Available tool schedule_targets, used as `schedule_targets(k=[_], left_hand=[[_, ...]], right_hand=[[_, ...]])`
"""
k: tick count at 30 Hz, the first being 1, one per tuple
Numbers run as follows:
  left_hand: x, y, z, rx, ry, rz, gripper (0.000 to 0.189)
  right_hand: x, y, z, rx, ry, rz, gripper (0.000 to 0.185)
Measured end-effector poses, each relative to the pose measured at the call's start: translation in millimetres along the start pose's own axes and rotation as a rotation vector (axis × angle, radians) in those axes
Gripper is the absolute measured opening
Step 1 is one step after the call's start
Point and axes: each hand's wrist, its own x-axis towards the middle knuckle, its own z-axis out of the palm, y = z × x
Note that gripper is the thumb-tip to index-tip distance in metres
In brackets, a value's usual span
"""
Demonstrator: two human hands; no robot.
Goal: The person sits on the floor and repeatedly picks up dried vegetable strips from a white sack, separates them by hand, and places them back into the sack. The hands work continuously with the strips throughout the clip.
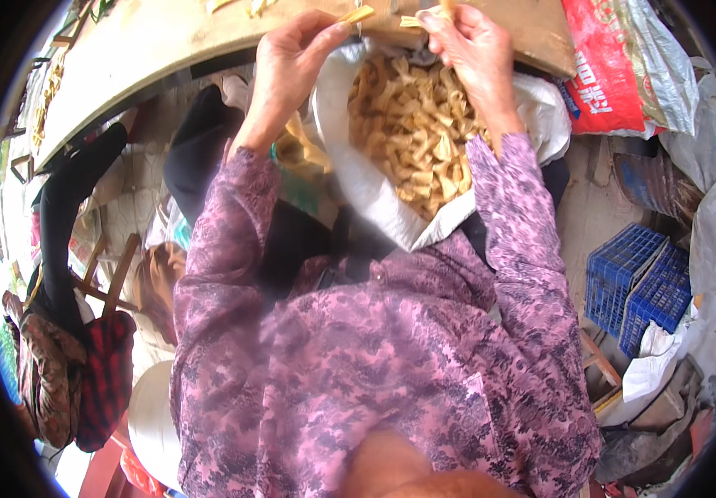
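My left hand (295, 68) is raised by the table edge and pinches a short yellow strip (358, 14) between thumb and fingers. Across a small gap, my right hand (476, 59) grips another yellow strip (410, 22), its end pointing towards the left one. Both hands are above the far rim of an open white woven sack (364, 180). Inside the sack lies a heap of curled, dried yellow-brown pieces (432, 149); what they are made of I cannot tell. My right forearm covers part of the sack's right side.
A wooden tabletop (165, 50) curves across the front, with yellow scraps (261, 6) on it. A red and silver printed sack (613, 75) stands at the right. Blue plastic crates (625, 274) sit on the floor below it. At the left is another person's dark-clothed leg (62, 236), near a wooden frame (118, 274).
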Motion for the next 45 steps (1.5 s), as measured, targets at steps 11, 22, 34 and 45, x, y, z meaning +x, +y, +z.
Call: schedule_targets(k=[11, 22, 34, 45], left_hand=[[-75, 41, 16, -0.232, -0.374, -0.280, 0.022], [-105, 34, 53, 0.226, -0.279, 0.230, 0.018], [-115, 21, 27, -0.196, -0.341, -0.241, 0.016], [-131, -12, 29, -1.203, -0.824, -0.650, 0.054]], right_hand=[[-78, -29, -31, 0.230, -0.304, 0.204, 0.016], [-78, -22, -44, -0.170, -0.750, 0.426, 0.022], [-128, -52, -17, 0.669, -0.862, 0.746, 0.036], [-135, -20, -2, 0.362, -0.575, 0.335, 0.031]])
